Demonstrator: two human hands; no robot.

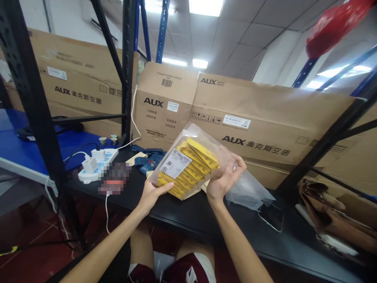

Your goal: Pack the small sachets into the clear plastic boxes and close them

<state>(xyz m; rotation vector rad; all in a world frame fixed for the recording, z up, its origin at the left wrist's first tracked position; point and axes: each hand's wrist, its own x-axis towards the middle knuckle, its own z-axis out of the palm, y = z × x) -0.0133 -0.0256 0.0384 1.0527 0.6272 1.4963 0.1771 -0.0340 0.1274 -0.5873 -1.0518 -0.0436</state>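
I hold a clear plastic bag point(188, 161) full of several flat yellow packets, with a white label on its face, tilted above the black shelf point(188, 214). My left hand point(151, 195) grips the bag's lower left corner from below. My right hand point(225, 177) is closed on the bag's right end, fingers curled over the plastic. More loose clear plastic point(250, 192) trails from under my right hand onto the shelf.
A white power strip point(96, 163) with chargers lies at left, next to a blurred patch. Large AUX cardboard boxes point(265, 129) stand behind. A phone point(272, 216) lies right of the plastic, a brown bag point(326, 216) further right. Black rack posts point(35, 106) frame the shelf.
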